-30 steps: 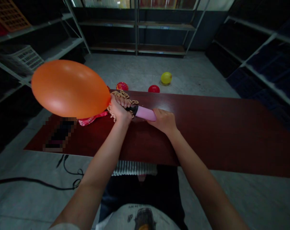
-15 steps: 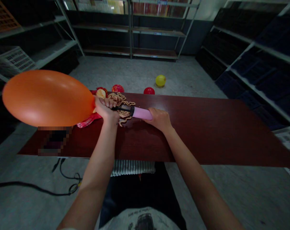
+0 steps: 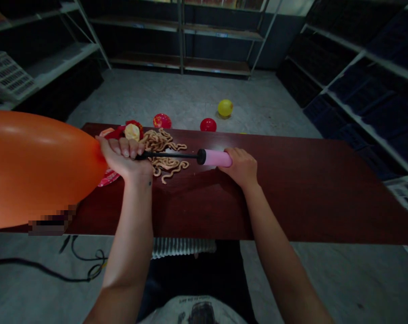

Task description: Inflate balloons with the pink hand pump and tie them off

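A large inflated orange balloon (image 3: pixel 38 166) fills the left side, partly out of frame. At its neck my left hand (image 3: pixel 124 157) is closed around the end of a balloon pump, and the neck itself is hidden by the fingers. The pump's thin black rod (image 3: pixel 173 155) stretches to the right into its pink barrel (image 3: pixel 218 158). My right hand (image 3: pixel 240 166) is wrapped around the barrel's far end. Below the rod lie tan, wavy uninflated long balloons (image 3: pixel 159 140) on the table.
The dark red table (image 3: pixel 308 189) spans the view. Red packaging (image 3: pixel 109 177) lies near my left hand. Beyond the table are a yellow balloon (image 3: pixel 225 108), a red balloon (image 3: pixel 208 125) and a patterned red balloon (image 3: pixel 162 120). Black cables (image 3: pixel 55 273) run over the floor; metal shelves (image 3: pixel 217 67) stand behind.
My hands have moved apart, drawing more of the black rod out of the pink barrel. The orange balloon has shifted left and looks larger in view. The camera has tilted down slightly.
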### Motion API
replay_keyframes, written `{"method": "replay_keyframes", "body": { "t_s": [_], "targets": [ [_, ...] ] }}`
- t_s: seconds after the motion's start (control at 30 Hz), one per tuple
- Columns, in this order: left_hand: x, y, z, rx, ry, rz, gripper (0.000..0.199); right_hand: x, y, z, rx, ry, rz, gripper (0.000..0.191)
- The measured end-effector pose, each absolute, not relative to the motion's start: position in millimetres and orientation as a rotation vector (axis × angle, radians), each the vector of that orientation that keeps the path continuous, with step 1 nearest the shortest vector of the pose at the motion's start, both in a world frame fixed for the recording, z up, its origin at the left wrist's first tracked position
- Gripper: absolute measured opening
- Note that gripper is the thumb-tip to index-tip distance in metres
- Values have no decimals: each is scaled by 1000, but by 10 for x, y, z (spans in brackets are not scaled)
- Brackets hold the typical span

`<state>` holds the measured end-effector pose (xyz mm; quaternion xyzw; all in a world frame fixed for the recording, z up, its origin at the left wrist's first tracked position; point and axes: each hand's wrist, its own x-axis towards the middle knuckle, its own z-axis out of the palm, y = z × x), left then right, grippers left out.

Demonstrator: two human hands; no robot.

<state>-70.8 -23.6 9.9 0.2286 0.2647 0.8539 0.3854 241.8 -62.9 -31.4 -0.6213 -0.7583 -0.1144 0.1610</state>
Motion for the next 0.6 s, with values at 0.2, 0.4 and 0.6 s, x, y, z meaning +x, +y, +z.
{"method": "replay_keyframes", "body": {
  "t_s": [0.2, 0.4, 0.6],
  "targets": [
    [-501, -209, 122, 434, 881, 2126, 65, 2309, -713, -297, -1812, -2232, -238, 37],
    [-24, -268, 216, 175, 756, 2064, 51, 2021, -814, -244, -1843, -2334, -247, 39],
    [192, -238, 13, 252, 755, 1989, 58, 1895, -845, -275, -1816, -2315, -265, 38]
  ]
}}
